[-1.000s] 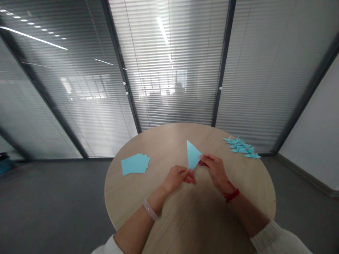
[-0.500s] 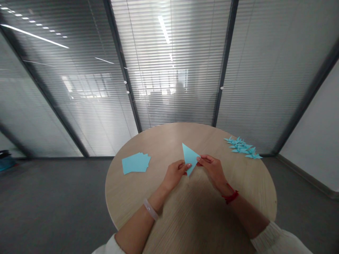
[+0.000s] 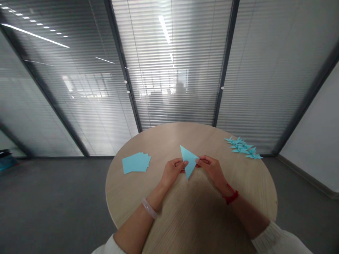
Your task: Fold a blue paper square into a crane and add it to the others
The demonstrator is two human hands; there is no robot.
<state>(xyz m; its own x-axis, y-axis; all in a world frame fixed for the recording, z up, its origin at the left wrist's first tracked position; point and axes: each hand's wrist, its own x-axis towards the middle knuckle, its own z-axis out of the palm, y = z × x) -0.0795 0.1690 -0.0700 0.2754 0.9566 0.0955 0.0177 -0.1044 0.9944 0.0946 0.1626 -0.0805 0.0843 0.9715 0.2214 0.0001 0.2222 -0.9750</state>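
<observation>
Between my hands is a light blue sheet of origami paper (image 3: 189,161), folded into a triangle with one point away from me and one toward me. My left hand (image 3: 173,170) pinches its left edge, thumb on top and fingers underneath. On the other side, my right hand (image 3: 211,168) grips the right corner between thumb and fingers. The paper is held just over the table; whether it touches the wood I cannot tell. To the left lies a loose, fanned stack of blue paper sheets (image 3: 136,163). Several folded blue paper cranes (image 3: 239,146) sit in a cluster at the far right.
The round wooden table (image 3: 174,137) has its far edge close to a glass partition with blinds (image 3: 180,106). A dark bag-like object (image 3: 6,160) is on the floor at the far left. A white wall (image 3: 315,134) stands on the right.
My left hand has shifted slightly left along the paper's edge. The triangle has turned a little, its near point now lower. The stack and the cranes have stayed put.
</observation>
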